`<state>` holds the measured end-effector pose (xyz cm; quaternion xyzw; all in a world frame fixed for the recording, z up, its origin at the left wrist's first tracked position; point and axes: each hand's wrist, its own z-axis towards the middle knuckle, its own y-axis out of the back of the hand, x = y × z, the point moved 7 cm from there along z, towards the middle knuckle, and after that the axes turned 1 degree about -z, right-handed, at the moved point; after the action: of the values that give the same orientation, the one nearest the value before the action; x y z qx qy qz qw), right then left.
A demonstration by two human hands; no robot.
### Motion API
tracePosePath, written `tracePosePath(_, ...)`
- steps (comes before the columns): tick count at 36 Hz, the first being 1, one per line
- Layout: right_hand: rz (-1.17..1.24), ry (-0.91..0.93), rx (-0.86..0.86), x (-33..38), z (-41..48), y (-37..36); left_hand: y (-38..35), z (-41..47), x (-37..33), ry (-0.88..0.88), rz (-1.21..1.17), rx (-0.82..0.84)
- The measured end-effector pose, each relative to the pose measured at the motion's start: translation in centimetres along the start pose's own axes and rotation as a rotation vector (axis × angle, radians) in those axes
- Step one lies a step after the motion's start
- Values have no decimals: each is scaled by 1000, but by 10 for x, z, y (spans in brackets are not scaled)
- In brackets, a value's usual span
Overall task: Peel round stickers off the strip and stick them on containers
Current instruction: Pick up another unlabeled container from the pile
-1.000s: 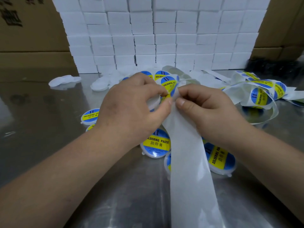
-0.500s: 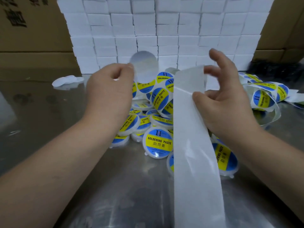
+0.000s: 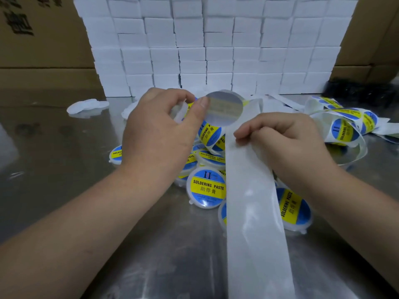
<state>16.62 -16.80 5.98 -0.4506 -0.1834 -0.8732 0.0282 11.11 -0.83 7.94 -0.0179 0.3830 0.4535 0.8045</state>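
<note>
Sticker (image 3: 224, 108), peeled and back-side toward the camera, hangs pinched by its edge in the left hand (image 3: 159, 134) fingers above the labelled containers (image 3: 207, 187). Right hand (image 3: 287, 143) fingers clamp the backing strip (image 3: 254, 223). Best keep the adhesive off everything, then centre it on a bare lid and press outward.

1. This looks like a packing or labelling station in a small factory or warehouse.
2. A wall of identical small white boxes (image 3: 216, 46) is stacked in neat rows at the back of the surface (image 3: 64, 165), which is bare, scuffed metal.
3. Brown cardboard cartons (image 3: 41, 39) with printed black characters stand behind, on both sides.
4. Many identical round containers (image 3: 208, 187) labelled "SOLDERING PASTE" lie heaped together, with a sticker strip (image 3: 343, 128) coiled nearby, probably bulk stock.
</note>
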Motion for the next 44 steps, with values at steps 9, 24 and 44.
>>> tracePosePath(9, 188, -137, -88, -10, 5, 6, 0, -1, -12, -159, 99, -1)
tracePosePath(24, 78, -145, -87, -10, 3, 2, -6, 1, -6, -150, 203, 34)
tracePosePath(44, 65, -58, 47, 2, -3, -7, -40, -3, 11, 599, -1152, 366)
